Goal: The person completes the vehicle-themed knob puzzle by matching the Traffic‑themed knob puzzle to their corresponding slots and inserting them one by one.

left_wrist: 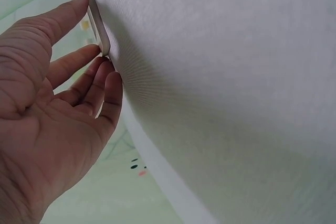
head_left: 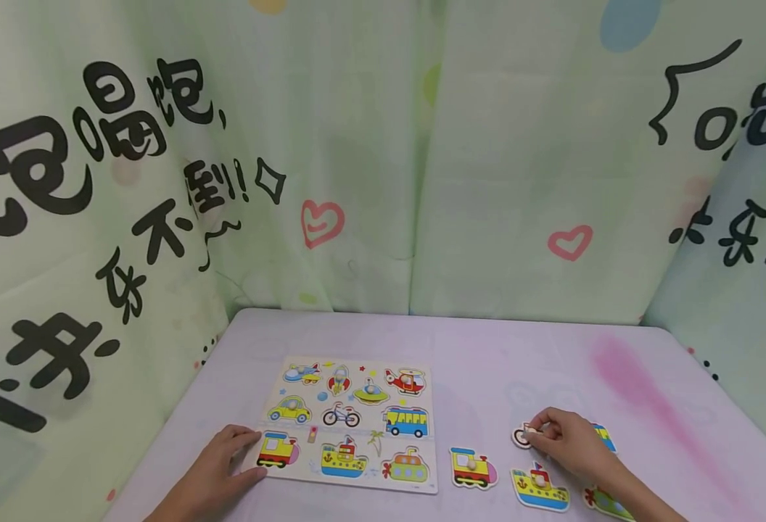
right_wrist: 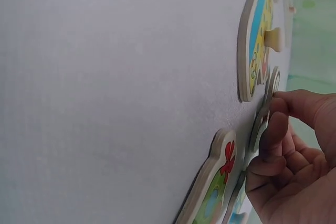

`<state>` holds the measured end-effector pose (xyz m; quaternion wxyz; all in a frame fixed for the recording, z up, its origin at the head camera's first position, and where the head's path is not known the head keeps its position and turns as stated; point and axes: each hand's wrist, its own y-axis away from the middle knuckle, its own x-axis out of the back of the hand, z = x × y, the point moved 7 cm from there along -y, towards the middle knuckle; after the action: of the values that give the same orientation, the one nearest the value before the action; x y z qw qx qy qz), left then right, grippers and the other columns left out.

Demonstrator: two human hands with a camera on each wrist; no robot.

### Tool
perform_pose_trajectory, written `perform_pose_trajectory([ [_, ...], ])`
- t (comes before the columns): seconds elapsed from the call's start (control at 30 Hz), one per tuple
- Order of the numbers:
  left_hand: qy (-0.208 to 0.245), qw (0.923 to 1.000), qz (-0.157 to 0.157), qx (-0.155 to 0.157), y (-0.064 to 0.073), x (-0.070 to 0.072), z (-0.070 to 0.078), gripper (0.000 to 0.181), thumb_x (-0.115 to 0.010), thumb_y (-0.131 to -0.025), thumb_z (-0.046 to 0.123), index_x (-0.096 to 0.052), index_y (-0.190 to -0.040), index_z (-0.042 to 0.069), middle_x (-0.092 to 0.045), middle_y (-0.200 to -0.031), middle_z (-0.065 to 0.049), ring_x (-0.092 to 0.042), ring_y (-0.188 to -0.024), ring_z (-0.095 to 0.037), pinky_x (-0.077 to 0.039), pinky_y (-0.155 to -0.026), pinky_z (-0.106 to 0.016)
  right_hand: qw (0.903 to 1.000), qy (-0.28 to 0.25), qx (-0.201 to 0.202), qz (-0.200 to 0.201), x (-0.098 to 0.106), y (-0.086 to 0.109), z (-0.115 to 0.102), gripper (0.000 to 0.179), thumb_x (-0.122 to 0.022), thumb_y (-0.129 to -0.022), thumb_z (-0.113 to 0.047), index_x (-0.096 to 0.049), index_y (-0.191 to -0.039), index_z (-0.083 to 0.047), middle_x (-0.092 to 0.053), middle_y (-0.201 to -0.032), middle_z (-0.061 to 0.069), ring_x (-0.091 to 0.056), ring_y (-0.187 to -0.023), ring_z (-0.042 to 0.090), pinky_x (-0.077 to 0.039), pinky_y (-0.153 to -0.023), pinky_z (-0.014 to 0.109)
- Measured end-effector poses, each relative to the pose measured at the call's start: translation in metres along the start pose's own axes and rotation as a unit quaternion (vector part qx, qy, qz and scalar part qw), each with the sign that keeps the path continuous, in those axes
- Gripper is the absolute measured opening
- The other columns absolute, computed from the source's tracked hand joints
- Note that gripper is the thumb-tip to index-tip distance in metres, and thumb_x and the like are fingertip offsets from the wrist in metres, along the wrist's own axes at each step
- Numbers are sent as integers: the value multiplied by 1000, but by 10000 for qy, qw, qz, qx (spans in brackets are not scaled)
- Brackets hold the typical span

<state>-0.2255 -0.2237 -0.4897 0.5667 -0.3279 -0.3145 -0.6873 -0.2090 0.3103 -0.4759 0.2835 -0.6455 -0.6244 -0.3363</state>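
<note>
A wooden puzzle board (head_left: 370, 453) with colourful vehicle pictures lies flat on the table. My left hand (head_left: 216, 471) is at its lower left corner, the thumb and index fingertip touching the edge. In the left wrist view, the other fingers lie loosely beside the board's corner. To the right of the board, my right hand (head_left: 569, 438) pinches the bicycle puzzle piece (head_left: 520, 436) between thumb and index finger, hiding much of it. Near that hand lie the ship piece (head_left: 540, 490), the submarine piece (head_left: 608, 502) and the bus piece (head_left: 605, 437), the last two partly hidden by it.
A train piece (head_left: 472, 469) lies between the board and the ship piece. Small knobs stand up from pieces, such as the ship's knob (right_wrist: 274, 39). A pale cloth with a pink patch (head_left: 637, 384) covers the table, and a printed curtain (head_left: 487, 181) hangs around it.
</note>
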Motion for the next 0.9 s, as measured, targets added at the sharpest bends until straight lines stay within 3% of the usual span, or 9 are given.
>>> perform_pose_trajectory([
  [0.2, -61, 10000, 38, -23, 1, 0, 1, 61, -89, -78, 27, -67, -129, 1, -59, -124, -6, -57, -116, -25, -53, -101, -49, 9994, -350, -76, 31, 6, 5, 4, 21, -77, -92, -21, -68, -103, -5, -58, -68, -1, -48, -61, 9, -39, -54, 21],
  [0.5, -143, 9999, -14, 56, -1, -1, 0, 63, -89, -79, 28, -67, -131, 1, -58, -125, -7, -56, -117, -26, -51, -103, -52, 9955, -726, -608, 14, 8, 13, 7, 34, -76, -93, -32, -68, -109, -4, -59, -70, 1, -48, -63, 14, -36, -52, 23],
  [0.9, -247, 9996, -81, 148, -1, -3, -1, 63, -89, -78, 30, -67, -130, 1, -59, -126, -6, -55, -118, -28, -49, -106, -55, 9935, -971, -574, -168, -4, 18, -11, 31, -77, -92, -30, -67, -109, -5, -65, -73, 2, -54, -68, 17, -43, -56, 23],
])
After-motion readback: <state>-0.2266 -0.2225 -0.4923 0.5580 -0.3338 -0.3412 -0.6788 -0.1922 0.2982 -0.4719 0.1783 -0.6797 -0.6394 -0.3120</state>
